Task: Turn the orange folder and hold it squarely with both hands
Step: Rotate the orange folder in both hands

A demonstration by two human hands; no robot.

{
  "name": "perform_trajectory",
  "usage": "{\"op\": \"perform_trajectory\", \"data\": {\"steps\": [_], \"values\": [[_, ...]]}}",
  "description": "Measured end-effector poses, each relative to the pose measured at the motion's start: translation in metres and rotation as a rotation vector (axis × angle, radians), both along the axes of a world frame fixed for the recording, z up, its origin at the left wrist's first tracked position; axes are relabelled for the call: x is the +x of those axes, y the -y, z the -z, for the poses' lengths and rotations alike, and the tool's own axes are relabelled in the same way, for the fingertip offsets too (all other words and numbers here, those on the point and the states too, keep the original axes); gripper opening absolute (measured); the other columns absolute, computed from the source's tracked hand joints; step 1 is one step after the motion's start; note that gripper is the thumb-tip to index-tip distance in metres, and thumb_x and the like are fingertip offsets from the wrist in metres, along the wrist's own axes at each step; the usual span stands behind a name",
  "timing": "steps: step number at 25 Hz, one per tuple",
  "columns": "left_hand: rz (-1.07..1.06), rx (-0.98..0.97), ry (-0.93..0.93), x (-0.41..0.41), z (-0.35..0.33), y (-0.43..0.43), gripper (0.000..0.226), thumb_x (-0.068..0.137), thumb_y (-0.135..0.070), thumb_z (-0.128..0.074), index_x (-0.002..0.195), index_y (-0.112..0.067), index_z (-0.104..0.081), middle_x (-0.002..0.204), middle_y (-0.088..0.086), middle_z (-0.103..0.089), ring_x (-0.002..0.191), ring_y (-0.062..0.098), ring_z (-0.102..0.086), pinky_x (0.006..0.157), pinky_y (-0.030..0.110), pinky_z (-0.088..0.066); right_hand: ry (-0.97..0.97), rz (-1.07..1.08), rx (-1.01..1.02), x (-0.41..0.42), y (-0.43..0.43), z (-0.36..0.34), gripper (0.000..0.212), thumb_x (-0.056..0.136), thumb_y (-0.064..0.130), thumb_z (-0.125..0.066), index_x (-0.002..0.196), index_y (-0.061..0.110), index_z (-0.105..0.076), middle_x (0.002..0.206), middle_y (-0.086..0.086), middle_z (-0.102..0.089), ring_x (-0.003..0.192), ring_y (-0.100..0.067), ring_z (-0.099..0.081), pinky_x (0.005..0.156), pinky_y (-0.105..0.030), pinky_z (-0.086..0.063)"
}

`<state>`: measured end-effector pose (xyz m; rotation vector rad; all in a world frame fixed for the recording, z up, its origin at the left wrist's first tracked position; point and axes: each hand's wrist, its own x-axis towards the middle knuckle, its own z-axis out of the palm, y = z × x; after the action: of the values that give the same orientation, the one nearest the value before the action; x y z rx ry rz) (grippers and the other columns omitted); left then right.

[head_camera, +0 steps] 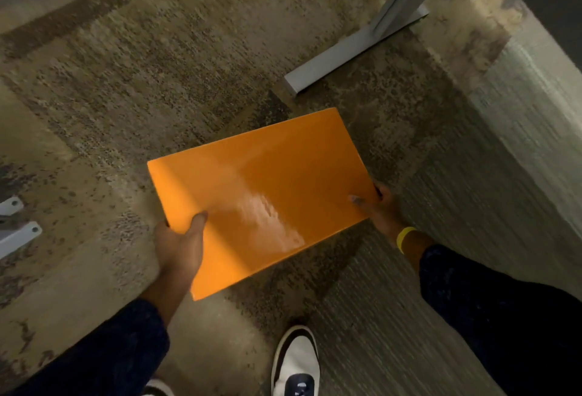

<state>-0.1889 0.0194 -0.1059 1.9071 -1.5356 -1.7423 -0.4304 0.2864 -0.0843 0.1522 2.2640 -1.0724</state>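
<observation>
A glossy orange folder (258, 197) is held flat above the carpet, tilted so its long edges run from lower left to upper right. My left hand (181, 243) grips its near-left edge, thumb on top and fingers hidden beneath. My right hand (378, 206) pinches the right corner, thumb lying on the top face. A yellow band circles my right wrist. Both arms wear dark blue sleeves.
Patterned grey-brown carpet (157, 80) lies below. A grey metal table leg and foot (356, 46) stand just beyond the folder at upper right. Pale metal brackets (17, 225) show at the left edge. My white and navy shoe (296, 364) is at the bottom.
</observation>
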Motion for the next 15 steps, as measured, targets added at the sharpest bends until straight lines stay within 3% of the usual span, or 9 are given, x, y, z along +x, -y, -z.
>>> {"op": "perform_trajectory", "data": {"steps": [4, 9, 12, 15], "values": [[0.047, -0.013, -0.061, -0.065, 0.012, -0.015, 0.059, 0.082, -0.038, -0.071, 0.124, 0.000, -0.056, 0.123, 0.020, -0.065, 0.097, 0.032, -0.063, 0.076, 0.040, -0.045, -0.070, 0.026, 0.022, -0.052, -0.023, 0.001, 0.056, 0.083, 0.019, -0.076, 0.133, 0.006, -0.056, 0.128, -0.019, -0.065, 0.111, -0.037, -0.065, 0.092, -0.052, -0.054], [0.083, 0.019, -0.090, -0.125, 0.024, -0.044, 0.063, 0.085, -0.034, -0.068, 0.132, -0.003, -0.041, 0.132, 0.018, -0.055, 0.111, 0.034, -0.056, 0.081, 0.040, -0.041, -0.169, 0.070, 0.073, -0.101, -0.048, 0.004, 0.056, 0.082, 0.029, -0.077, 0.132, 0.011, -0.057, 0.119, -0.009, -0.066, 0.103, -0.027, -0.063, 0.083, -0.038, -0.050], [0.129, 0.071, -0.103, -0.143, 0.029, -0.058, 0.061, 0.085, -0.034, -0.067, 0.130, -0.005, -0.038, 0.118, 0.010, -0.051, 0.097, 0.027, -0.052, 0.078, 0.040, -0.041, -0.178, 0.065, 0.099, -0.116, -0.063, 0.008, 0.062, 0.079, 0.037, -0.078, 0.133, 0.017, -0.055, 0.116, -0.003, -0.064, 0.103, -0.026, -0.063, 0.086, -0.040, -0.051], [0.144, 0.086, -0.122, -0.148, 0.036, -0.065, 0.060, 0.084, -0.032, -0.069, 0.128, -0.005, -0.038, 0.117, 0.009, -0.052, 0.098, 0.028, -0.055, 0.081, 0.045, -0.047, -0.159, 0.073, 0.101, -0.124, -0.073, 0.014, 0.067, 0.079, 0.041, -0.077, 0.137, 0.018, -0.052, 0.122, -0.004, -0.063, 0.104, -0.025, -0.061, 0.086, -0.038, -0.049]]}}
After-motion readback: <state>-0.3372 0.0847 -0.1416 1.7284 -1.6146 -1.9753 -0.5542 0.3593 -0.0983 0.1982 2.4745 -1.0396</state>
